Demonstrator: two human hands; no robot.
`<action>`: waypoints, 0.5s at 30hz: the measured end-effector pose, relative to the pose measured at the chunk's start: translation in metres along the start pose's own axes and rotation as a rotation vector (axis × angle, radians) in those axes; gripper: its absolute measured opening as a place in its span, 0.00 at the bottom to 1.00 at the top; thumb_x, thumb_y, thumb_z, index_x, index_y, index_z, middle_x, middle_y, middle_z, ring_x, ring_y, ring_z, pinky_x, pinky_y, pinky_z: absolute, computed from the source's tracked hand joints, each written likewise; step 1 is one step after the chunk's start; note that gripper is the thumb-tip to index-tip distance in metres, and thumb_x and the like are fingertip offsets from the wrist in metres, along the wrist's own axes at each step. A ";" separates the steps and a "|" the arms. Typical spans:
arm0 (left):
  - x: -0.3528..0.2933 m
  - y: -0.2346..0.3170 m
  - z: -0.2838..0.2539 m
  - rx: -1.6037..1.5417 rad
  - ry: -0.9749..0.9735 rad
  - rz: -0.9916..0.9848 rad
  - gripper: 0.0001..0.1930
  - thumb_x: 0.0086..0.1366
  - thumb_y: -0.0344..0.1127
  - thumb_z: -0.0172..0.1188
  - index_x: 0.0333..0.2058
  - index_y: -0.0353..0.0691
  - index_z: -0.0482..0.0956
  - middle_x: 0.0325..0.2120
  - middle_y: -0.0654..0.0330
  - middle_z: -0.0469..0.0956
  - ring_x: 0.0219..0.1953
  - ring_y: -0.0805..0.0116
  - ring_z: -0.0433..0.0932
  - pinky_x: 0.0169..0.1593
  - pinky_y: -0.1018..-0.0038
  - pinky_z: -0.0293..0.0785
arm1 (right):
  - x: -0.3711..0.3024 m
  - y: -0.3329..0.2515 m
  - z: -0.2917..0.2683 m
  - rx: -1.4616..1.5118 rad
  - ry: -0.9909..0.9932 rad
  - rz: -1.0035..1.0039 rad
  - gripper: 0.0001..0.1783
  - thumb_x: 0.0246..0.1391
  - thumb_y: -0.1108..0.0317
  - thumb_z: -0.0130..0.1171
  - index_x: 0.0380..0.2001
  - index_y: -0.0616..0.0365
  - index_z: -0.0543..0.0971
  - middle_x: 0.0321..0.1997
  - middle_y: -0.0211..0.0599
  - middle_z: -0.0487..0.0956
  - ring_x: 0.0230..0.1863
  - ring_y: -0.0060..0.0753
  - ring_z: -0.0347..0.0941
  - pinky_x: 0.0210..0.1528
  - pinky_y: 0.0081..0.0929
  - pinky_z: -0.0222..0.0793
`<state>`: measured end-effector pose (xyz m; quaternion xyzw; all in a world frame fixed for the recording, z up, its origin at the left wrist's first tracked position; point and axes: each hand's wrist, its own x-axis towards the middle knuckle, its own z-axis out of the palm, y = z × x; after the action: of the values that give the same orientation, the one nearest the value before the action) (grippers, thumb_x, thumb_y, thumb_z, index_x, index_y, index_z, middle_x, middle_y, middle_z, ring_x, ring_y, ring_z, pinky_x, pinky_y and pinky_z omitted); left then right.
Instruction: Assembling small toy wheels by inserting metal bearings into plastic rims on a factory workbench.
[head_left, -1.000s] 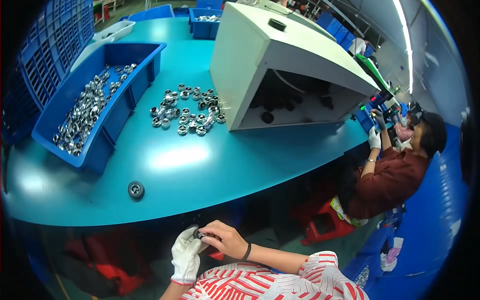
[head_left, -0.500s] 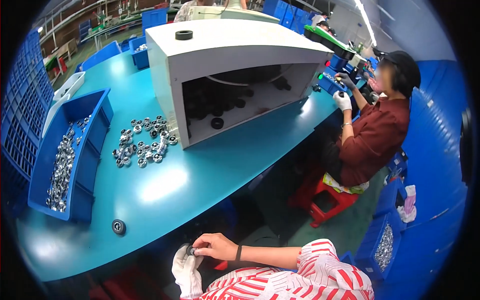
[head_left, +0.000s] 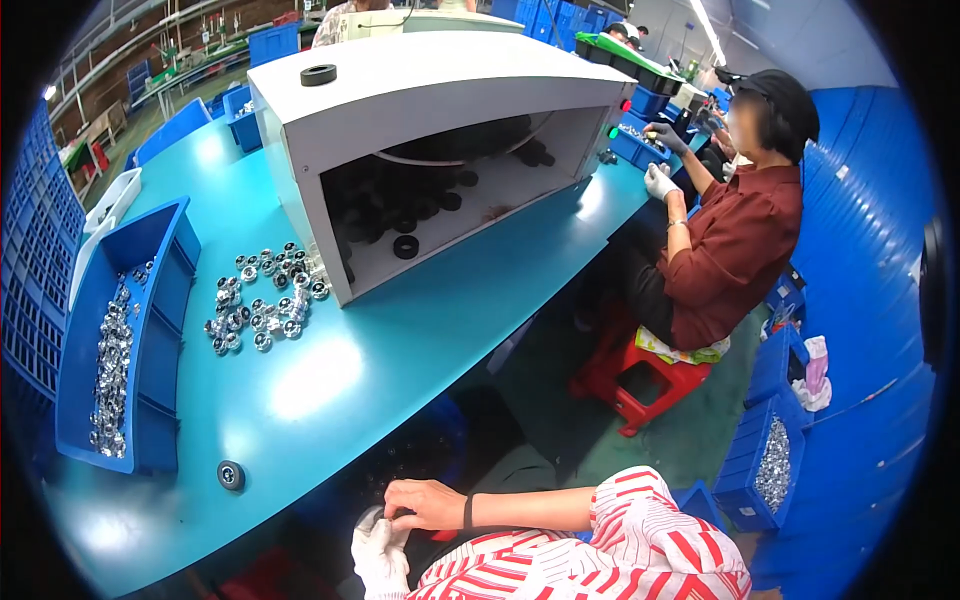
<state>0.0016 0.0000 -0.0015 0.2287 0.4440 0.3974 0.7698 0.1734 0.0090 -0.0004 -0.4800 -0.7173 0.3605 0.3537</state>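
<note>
Head view: bare right hand [head_left: 425, 503] curled at 6 o'clock below the bench [head_left: 400, 350] edge, pinching the cuff of the white glove [head_left: 380, 555] on the left hand [head_left: 383, 560], whose own grip cannot be told. Best tugged evenly, cuff seated snug. Blue bin [head_left: 150, 350] at 9 o'clock holding shiny metal parts [head_left: 110, 370]; white hood [head_left: 440, 130] at 12 sheltering black rings [head_left: 405, 246].

The person's left hand [head_left: 380, 555] wears a white knitted fabric glove, while the right hand [head_left: 425, 503] is bare. A thin dark band [head_left: 467, 511] circles the right wrist. A loose sleeve with red and white stripes [head_left: 640, 535] covers the upper arm.
</note>
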 end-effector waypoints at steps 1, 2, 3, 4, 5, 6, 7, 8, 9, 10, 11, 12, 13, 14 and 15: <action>0.000 0.000 0.000 -0.001 0.000 0.001 0.20 0.65 0.37 0.54 0.52 0.33 0.68 0.44 0.49 0.74 0.42 0.64 0.75 0.47 0.74 0.74 | -0.001 -0.003 0.000 0.102 -0.072 0.114 0.21 0.48 0.63 0.64 0.44 0.58 0.74 0.42 0.38 0.73 0.41 0.39 0.72 0.42 0.32 0.70; 0.001 0.000 0.000 -0.043 0.017 0.057 0.17 0.61 0.32 0.56 0.48 0.33 0.69 0.41 0.51 0.74 0.40 0.64 0.76 0.46 0.71 0.75 | -0.001 -0.007 0.000 0.101 -0.072 0.114 0.21 0.48 0.63 0.64 0.44 0.58 0.74 0.42 0.38 0.73 0.41 0.39 0.72 0.42 0.32 0.70; 0.001 0.000 0.002 -0.081 0.033 0.108 0.15 0.57 0.27 0.58 0.44 0.32 0.70 0.38 0.54 0.74 0.39 0.63 0.76 0.45 0.68 0.77 | 0.001 -0.012 -0.004 0.079 -0.078 0.153 0.22 0.48 0.62 0.63 0.46 0.58 0.73 0.42 0.39 0.73 0.43 0.40 0.72 0.44 0.33 0.70; 0.002 0.000 0.007 -0.014 0.078 0.151 0.24 0.54 0.24 0.57 0.50 0.29 0.64 0.38 0.50 0.74 0.37 0.65 0.76 0.43 0.71 0.77 | 0.001 -0.014 -0.006 0.055 -0.084 0.192 0.23 0.49 0.62 0.63 0.47 0.58 0.72 0.43 0.41 0.73 0.45 0.42 0.71 0.46 0.34 0.69; 0.002 0.000 0.014 0.022 0.089 0.187 0.26 0.53 0.23 0.57 0.52 0.28 0.63 0.37 0.50 0.74 0.38 0.65 0.76 0.44 0.71 0.76 | -0.001 -0.004 -0.005 0.003 -0.184 0.116 0.23 0.50 0.61 0.62 0.47 0.59 0.71 0.44 0.43 0.73 0.47 0.46 0.70 0.47 0.36 0.68; 0.002 0.001 0.017 0.059 0.105 0.225 0.28 0.52 0.23 0.58 0.53 0.28 0.62 0.36 0.50 0.74 0.38 0.66 0.76 0.45 0.72 0.75 | 0.001 -0.003 -0.004 0.006 -0.182 0.117 0.23 0.50 0.61 0.62 0.47 0.59 0.71 0.44 0.43 0.73 0.47 0.46 0.70 0.47 0.36 0.68; 0.006 -0.003 0.010 0.106 0.089 0.225 0.31 0.51 0.21 0.58 0.55 0.28 0.59 0.37 0.51 0.74 0.39 0.67 0.75 0.46 0.74 0.73 | 0.003 -0.002 -0.005 -0.046 -0.228 0.120 0.23 0.50 0.61 0.62 0.47 0.59 0.71 0.45 0.43 0.73 0.47 0.47 0.70 0.47 0.37 0.68; 0.007 -0.003 0.010 0.107 0.088 0.225 0.31 0.51 0.21 0.58 0.55 0.28 0.59 0.37 0.51 0.74 0.39 0.67 0.75 0.46 0.74 0.73 | 0.006 0.000 -0.005 -0.101 -0.275 0.123 0.23 0.50 0.61 0.62 0.47 0.58 0.70 0.45 0.43 0.73 0.47 0.48 0.70 0.47 0.37 0.68; 0.005 -0.002 0.015 0.130 0.097 0.247 0.29 0.52 0.21 0.58 0.54 0.28 0.61 0.38 0.51 0.74 0.39 0.67 0.75 0.46 0.75 0.73 | 0.006 0.000 -0.004 -0.059 -0.231 0.120 0.21 0.49 0.64 0.62 0.45 0.59 0.71 0.44 0.44 0.73 0.45 0.48 0.71 0.46 0.37 0.69; 0.005 -0.001 0.018 0.151 0.105 0.271 0.28 0.52 0.21 0.58 0.54 0.28 0.62 0.38 0.52 0.74 0.40 0.67 0.75 0.46 0.75 0.72 | 0.006 0.000 -0.005 -0.060 -0.233 0.122 0.21 0.49 0.64 0.62 0.45 0.59 0.71 0.44 0.44 0.73 0.45 0.48 0.71 0.46 0.37 0.69; 0.009 -0.002 0.010 0.271 0.049 0.245 0.27 0.52 0.21 0.58 0.52 0.27 0.64 0.39 0.52 0.74 0.40 0.67 0.75 0.46 0.75 0.72 | 0.008 -0.002 -0.007 -0.038 -0.237 0.140 0.19 0.49 0.66 0.62 0.43 0.59 0.71 0.43 0.44 0.73 0.44 0.48 0.71 0.45 0.38 0.69; 0.009 0.003 0.008 0.391 0.000 0.216 0.25 0.52 0.22 0.59 0.51 0.27 0.66 0.40 0.52 0.74 0.40 0.68 0.75 0.47 0.74 0.72 | 0.008 -0.004 -0.008 -0.012 -0.245 0.157 0.17 0.48 0.68 0.62 0.41 0.60 0.72 0.41 0.44 0.74 0.42 0.48 0.72 0.43 0.38 0.69; 0.005 0.005 0.011 0.478 0.001 0.181 0.18 0.55 0.20 0.54 0.46 0.26 0.70 0.40 0.51 0.75 0.41 0.68 0.75 0.45 0.76 0.72 | 0.009 -0.003 -0.010 -0.012 -0.253 0.152 0.17 0.48 0.68 0.62 0.41 0.60 0.72 0.41 0.44 0.74 0.42 0.48 0.72 0.43 0.38 0.69; 0.007 0.007 0.018 0.473 0.008 0.188 0.18 0.55 0.20 0.54 0.46 0.26 0.70 0.40 0.51 0.75 0.41 0.68 0.75 0.45 0.76 0.72 | 0.011 -0.003 -0.013 -0.039 -0.263 0.134 0.16 0.48 0.69 0.62 0.39 0.60 0.71 0.40 0.44 0.74 0.41 0.48 0.72 0.42 0.38 0.69; 0.006 0.008 0.018 0.467 0.029 0.154 0.17 0.56 0.20 0.54 0.46 0.26 0.70 0.39 0.50 0.75 0.40 0.68 0.76 0.43 0.76 0.74 | 0.011 -0.004 -0.011 -0.058 -0.273 0.117 0.15 0.47 0.70 0.62 0.38 0.60 0.71 0.38 0.44 0.74 0.40 0.49 0.72 0.41 0.39 0.69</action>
<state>0.0153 0.0092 0.0103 0.4278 0.5162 0.3449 0.6569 0.1781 0.0199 0.0106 -0.4775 -0.7396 0.4217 0.2171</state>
